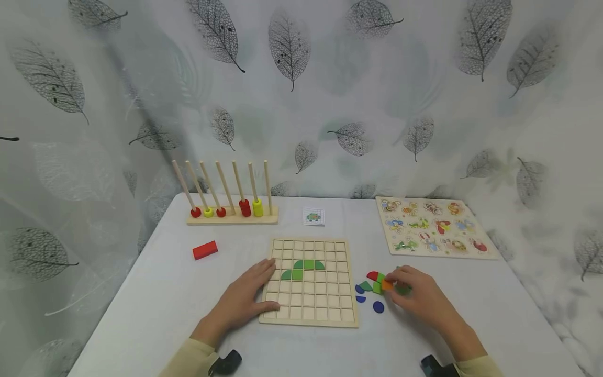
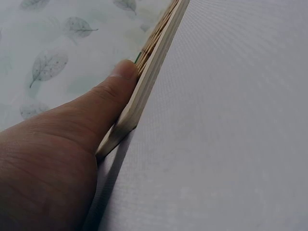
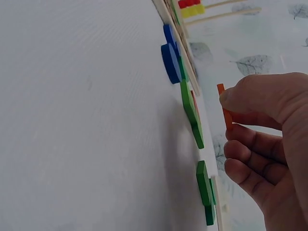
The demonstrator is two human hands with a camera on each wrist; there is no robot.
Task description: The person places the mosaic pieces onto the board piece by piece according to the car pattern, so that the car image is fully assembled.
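A wooden grid board (image 1: 308, 324) lies on the table with several green pieces (image 1: 309, 265) in its upper squares. My left hand (image 1: 242, 296) rests along its left edge, fingers stretched out, thumb near the front corner. In the left wrist view the thumb (image 2: 108, 96) lies against the board's rim (image 2: 144, 96). My right hand (image 1: 419, 296) pinches a flat orange piece (image 3: 224, 107) between thumb and fingers, lifted off the table in the right wrist view. Loose pieces lie beside this hand: a blue disc (image 1: 378, 307), blue half-discs, a red quarter (image 1: 372, 275) and several green ones.
A wooden rack with pegs (image 1: 233, 220) holding red and yellow beads stands at the back left. Near it lies a red block (image 1: 204, 250). A small picture card (image 1: 313, 216) is behind the board, and an insect puzzle board (image 1: 433, 228) is at the back right.
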